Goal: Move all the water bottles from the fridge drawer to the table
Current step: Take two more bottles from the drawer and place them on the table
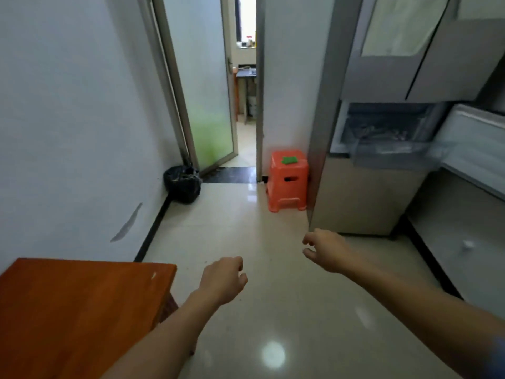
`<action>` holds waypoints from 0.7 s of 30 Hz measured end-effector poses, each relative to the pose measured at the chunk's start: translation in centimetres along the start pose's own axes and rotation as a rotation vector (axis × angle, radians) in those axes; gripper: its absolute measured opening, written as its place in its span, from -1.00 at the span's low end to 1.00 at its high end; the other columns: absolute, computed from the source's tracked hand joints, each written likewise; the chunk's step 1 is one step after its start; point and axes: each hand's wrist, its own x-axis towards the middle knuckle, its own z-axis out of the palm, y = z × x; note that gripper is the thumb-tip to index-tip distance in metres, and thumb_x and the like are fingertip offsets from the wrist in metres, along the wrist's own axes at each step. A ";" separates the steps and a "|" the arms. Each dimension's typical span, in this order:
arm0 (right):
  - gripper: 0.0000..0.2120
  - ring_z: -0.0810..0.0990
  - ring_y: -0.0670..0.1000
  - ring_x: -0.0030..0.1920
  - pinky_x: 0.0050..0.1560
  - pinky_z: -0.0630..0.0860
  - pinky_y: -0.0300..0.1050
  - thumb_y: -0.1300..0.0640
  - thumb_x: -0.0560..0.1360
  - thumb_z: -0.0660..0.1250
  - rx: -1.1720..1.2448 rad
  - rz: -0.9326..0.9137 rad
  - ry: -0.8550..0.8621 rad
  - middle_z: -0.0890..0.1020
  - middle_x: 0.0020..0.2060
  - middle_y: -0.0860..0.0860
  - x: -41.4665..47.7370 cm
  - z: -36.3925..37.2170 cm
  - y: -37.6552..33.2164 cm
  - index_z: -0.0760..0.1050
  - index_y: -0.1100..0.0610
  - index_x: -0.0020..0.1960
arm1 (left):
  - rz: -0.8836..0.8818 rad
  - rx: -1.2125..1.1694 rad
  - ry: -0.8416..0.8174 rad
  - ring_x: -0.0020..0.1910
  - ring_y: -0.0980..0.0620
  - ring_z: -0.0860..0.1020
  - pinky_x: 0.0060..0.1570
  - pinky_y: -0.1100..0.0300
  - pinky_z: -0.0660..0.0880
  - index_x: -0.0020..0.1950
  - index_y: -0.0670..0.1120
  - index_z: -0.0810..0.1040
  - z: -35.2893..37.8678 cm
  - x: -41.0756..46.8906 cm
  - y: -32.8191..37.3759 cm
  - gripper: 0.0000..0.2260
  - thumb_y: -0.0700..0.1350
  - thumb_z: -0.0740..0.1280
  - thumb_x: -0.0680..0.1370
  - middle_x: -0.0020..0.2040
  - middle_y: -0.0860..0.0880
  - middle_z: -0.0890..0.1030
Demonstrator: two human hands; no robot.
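A grey fridge (363, 203) stands at the right with a middle compartment open. Its clear plastic drawer (388, 157) is pulled out, and the open door (470, 149) swings toward the right. The drawer's contents are too blurred to make out, and no water bottle shows clearly. An orange-brown wooden table (76, 310) fills the lower left corner, its top bare. My left hand (224, 277) hangs over the floor just right of the table, fingers loosely curled and holding nothing. My right hand (325, 250) reaches forward near the fridge's lower corner, fingers loosely curled, also holding nothing.
An orange plastic stool (288, 184) with a green item on top stands left of the fridge. A black rubbish bag (182, 183) sits against the left wall by a half-open frosted glass door (207, 105). Glossy tiled floor (259, 310) lies between table and fridge.
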 end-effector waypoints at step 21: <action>-0.74 0.57 0.04 0.00 -0.08 0.47 -0.10 -0.06 0.51 0.29 0.177 0.607 0.197 0.60 0.02 0.00 15.3 -8.9 34.1 0.55 0.01 0.15 | 0.614 0.063 -0.117 -0.02 -0.09 0.59 -0.07 0.07 0.54 0.02 -0.06 0.53 -2.5 43.8 27.4 -0.79 0.02 0.22 0.52 0.00 -0.06 0.63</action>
